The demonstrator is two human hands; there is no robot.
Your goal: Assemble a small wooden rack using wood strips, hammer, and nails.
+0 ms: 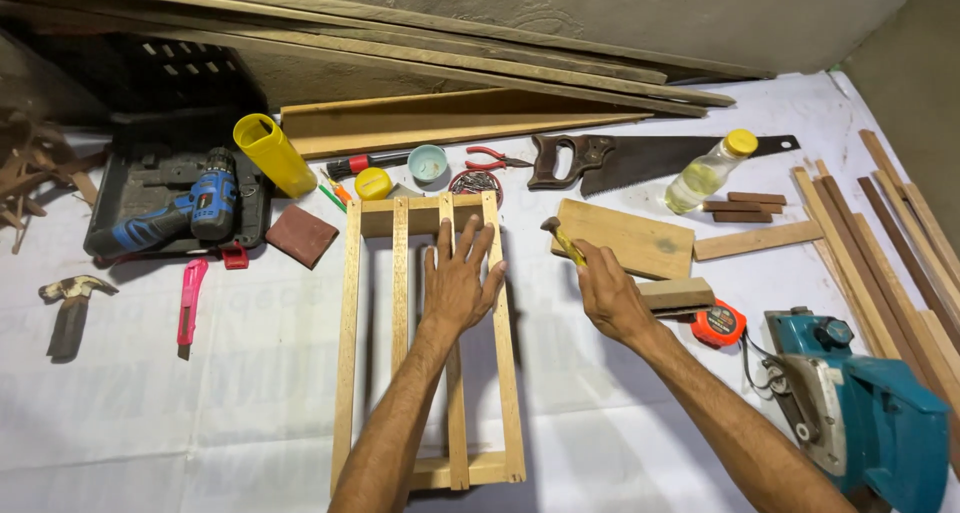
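Note:
A slatted wooden frame [349, 323] lies flat on the white sheet, long side running away from me. My left hand [459, 281] presses flat on its upper part, fingers spread across the inner slat and the right rail. My right hand [607, 293] is just right of the frame, closed around the yellow handle of a small hammer [560, 235] whose head points up and left, above the sheet.
A flat board [630, 235], a wood block [678, 293] and an orange tape measure [718, 323] lie by my right hand. A teal electric planer [860, 413] sits lower right, wooden strips [900, 243] far right. Handsaw [640, 158], bottle [708, 170], pliers, yellow cylinder [272, 153], blue drill [180, 213], pink cutter and another hammer [70, 308] lie behind and left.

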